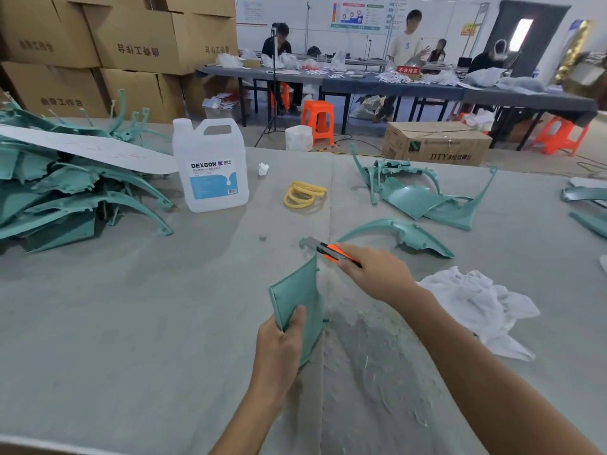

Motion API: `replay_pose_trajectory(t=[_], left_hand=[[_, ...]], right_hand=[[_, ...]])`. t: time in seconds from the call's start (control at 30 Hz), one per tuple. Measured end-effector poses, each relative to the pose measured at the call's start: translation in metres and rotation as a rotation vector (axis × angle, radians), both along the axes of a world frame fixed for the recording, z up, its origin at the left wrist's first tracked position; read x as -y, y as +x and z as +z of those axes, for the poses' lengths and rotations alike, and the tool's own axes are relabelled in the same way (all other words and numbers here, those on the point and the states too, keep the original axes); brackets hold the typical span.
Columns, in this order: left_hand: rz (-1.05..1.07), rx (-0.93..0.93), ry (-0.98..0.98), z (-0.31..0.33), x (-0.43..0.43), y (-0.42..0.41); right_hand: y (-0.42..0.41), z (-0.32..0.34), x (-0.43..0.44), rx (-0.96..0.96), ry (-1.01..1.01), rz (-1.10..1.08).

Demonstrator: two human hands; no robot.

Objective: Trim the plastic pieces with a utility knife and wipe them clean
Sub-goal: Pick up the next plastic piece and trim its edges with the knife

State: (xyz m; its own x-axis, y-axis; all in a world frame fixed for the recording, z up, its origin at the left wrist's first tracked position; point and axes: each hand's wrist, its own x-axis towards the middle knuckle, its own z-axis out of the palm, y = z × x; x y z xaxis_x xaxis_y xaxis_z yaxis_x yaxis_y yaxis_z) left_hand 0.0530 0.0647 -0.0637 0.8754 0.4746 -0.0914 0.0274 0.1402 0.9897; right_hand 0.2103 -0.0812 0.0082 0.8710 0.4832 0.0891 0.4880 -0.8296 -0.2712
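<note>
Teal curved plastic pieces [65, 198] lay heaped on the grey felt-covered table [131, 323], left of the clear plastic jug with the blue label [210, 169]. A smaller cluster of teal pieces [423, 198] lay to the jug's right. Farther right of the jug and nearer us sat a crumpled white cloth [476, 307]. Nearer us than the jug, our left hand [279, 346] gripped the lower end of a teal plastic panel [297, 290], held upright. Our right hand [377, 274] clasped an orange-and-black utility knife [323, 249], its blade at the panel's top edge.
</note>
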Motion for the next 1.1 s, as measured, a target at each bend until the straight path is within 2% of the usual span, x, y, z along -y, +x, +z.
replay_pose_trajectory(t=[0.2, 0.33, 0.47, 0.57, 0.63, 0.73, 0.9, 1.0, 1.1], left_hand=[[0.0, -0.003, -0.018, 0.0, -0.001, -0.002], [-0.01, -0.001, -0.075, 0.001, -0.002, -0.002], [-0.021, 0.003, -0.143, 0.004, -0.002, -0.001], [-0.003, -0.006, -0.148, 0.005, -0.002, 0.0], [0.009, -0.016, -0.145, 0.005, -0.002, 0.0], [0.006, -0.021, -0.153, 0.006, -0.001, 0.0], [0.007, -0.049, -0.199, 0.006, -0.002, 0.001], [-0.01, -0.026, -0.169, 0.007, -0.002, 0.0], [-0.043, -0.015, -0.122, 0.004, -0.001, -0.001]], right_hand=[[0.035, -0.002, 0.001, -0.018, -0.116, 0.014], [0.029, -0.006, 0.016, -0.024, -0.005, 0.015], [0.02, -0.011, 0.033, -0.112, 0.251, -0.034], [0.012, -0.005, 0.032, -0.215, 0.372, 0.102], [0.006, 0.003, 0.029, -0.259, 0.384, 0.187], [-0.004, 0.016, 0.029, -0.207, 0.323, 0.28], [-0.016, 0.016, 0.022, -0.019, 0.127, 0.294], [0.002, 0.007, 0.024, -0.032, 0.119, 0.205], [0.041, 0.006, 0.031, -0.086, -0.047, 0.119]])
